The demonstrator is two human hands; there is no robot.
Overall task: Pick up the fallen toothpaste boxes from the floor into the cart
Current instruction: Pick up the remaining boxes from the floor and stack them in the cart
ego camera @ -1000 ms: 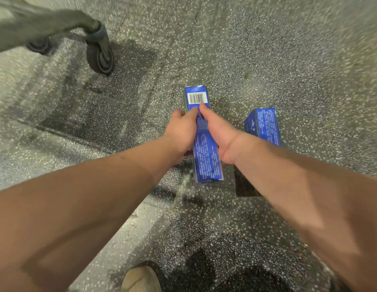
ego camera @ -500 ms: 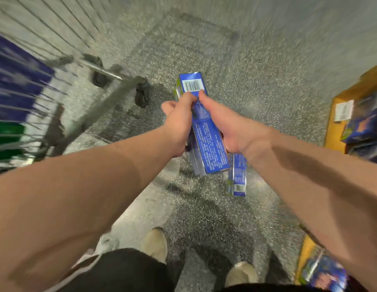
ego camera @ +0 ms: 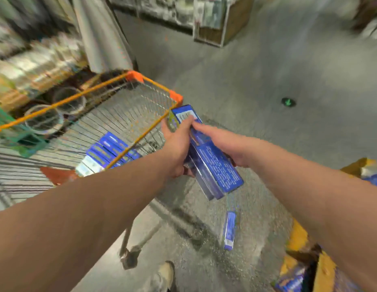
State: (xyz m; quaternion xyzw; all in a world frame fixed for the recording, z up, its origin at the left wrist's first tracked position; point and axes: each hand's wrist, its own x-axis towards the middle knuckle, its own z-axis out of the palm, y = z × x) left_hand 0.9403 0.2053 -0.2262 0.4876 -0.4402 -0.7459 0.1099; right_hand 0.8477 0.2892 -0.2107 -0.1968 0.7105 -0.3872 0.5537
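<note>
Gripping toothpaste boxes (ego camera: 212, 165), both hands (ego camera: 179, 144) closed, beside cart (ego camera: 141, 135)

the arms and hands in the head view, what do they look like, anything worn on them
Both forearms are bare right up to the frame edge, with no sleeve in view. The left hand and right hand wear no gloves, and no watch, ring or band can be made out on either.

Shelf goods (ego camera: 33, 60) blurred (labels unreadable)
</note>
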